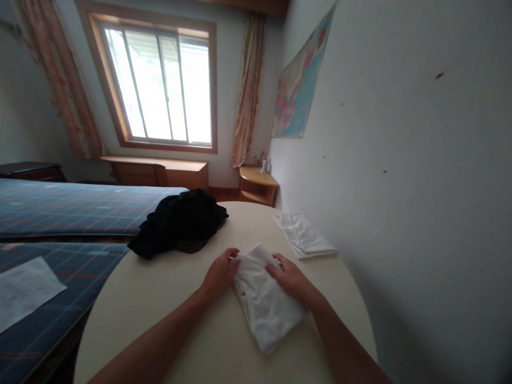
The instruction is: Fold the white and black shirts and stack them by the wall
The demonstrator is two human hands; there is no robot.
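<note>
Round and cream, the bench [192,330] stands beside a white wall [420,240], and near its middle we have the folded white cloth [274,301]: my left fingers [229,256] pinch its far left side, my right fingers [281,260] close on its far right side, thumb on top. Over at the far left edge, black fabric [182,221] sits heaped, while a second white cloth [306,234] lies folded along the far right edge.

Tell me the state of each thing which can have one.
Front white cloth: folded, held by left hand and right hand.
Rear white cloth: folded, lying flat.
Black cloth: crumpled in a heap.
Curtains: drawn apart.
Window: open or shut, cannot tell.
Wall map: hung up.
Paper sheet: flat.
</note>
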